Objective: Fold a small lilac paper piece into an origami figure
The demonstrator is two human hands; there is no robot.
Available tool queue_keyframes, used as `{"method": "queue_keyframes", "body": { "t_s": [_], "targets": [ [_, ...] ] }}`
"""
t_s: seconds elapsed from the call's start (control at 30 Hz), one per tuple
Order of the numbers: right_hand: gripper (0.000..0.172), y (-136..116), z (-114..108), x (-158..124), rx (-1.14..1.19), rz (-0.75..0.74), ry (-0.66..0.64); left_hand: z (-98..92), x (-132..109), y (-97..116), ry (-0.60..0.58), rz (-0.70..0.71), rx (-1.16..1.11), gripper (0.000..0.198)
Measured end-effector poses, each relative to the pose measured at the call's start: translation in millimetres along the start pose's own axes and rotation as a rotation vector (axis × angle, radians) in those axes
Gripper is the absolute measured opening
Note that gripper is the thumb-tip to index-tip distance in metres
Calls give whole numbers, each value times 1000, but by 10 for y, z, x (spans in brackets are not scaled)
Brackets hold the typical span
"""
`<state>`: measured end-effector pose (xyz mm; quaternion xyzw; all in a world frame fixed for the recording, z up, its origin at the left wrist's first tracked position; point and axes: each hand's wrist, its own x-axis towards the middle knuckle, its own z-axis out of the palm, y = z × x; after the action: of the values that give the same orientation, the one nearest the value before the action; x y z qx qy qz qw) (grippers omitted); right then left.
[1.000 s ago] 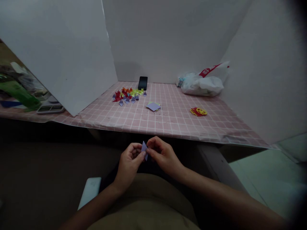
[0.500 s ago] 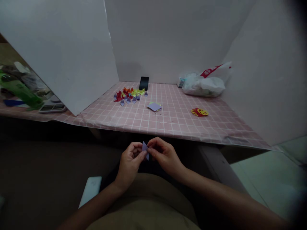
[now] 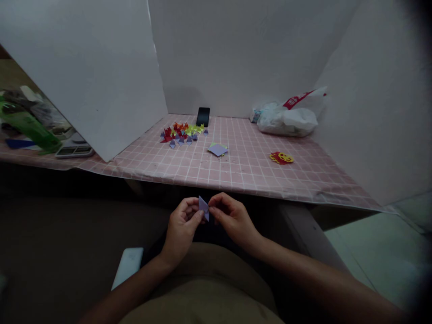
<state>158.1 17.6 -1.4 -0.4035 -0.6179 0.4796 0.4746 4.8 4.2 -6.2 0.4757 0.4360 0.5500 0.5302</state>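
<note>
A small folded purple paper piece [image 3: 203, 208] is pinched between my left hand [image 3: 181, 229] and my right hand [image 3: 232, 219], held over my lap below the table's front edge. Both hands have their fingers closed on it. On the pink checked tablecloth [image 3: 243, 173] farther back lies a cluster of folded paper pieces [image 3: 182, 132] in red, orange, yellow and purple. A few flat paper squares [image 3: 218, 149], purple on top, lie near the middle.
A black phone [image 3: 203, 116] leans against the back white board. A white plastic bag [image 3: 286, 119] sits at the back right, a red-and-yellow paper shape [image 3: 281, 157] in front of it. A calculator [image 3: 74, 151] and green object [image 3: 29, 128] lie at left. A white device [image 3: 128, 267] rests by my left arm.
My hands have shifted slightly upward with the purple piece still pinched; its fold looks turned a little. Nothing on the table has moved.
</note>
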Motion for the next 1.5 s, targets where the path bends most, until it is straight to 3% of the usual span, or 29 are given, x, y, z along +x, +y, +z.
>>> {"method": "queue_keyframes", "body": {
  "t_s": [0.33, 0.67, 0.9, 1.03, 1.2, 1.3, 1.5],
  "targets": [
    [24, 45, -22, -57, -356, -429, 0, -7, 11, 3, 50, 15, -28, 20],
    [25, 116, -15, -98, -555, -512, 2, -42, -2, -44, 47, 51, 45, 18],
    [31, 153, -33, -101, -612, -459, -69, -47, -15, -13, 71, 30, 99, 24],
    [24, 83, -34, -71, -493, -409, -94, -39, -5, 9, 67, 29, 107, 22],
    [4, 46, -30, -13, -262, -135, 27, -41, -6, 4, 23, 11, 94, 22],
    [7, 56, -29, 12, -131, 11, 1, -46, -16, -7, -28, -15, 89, 24],
    [14, 36, -28, 30, -1, 134, -27, -79, -19, -73, -101, -66, 41, 28]
  ]
}}
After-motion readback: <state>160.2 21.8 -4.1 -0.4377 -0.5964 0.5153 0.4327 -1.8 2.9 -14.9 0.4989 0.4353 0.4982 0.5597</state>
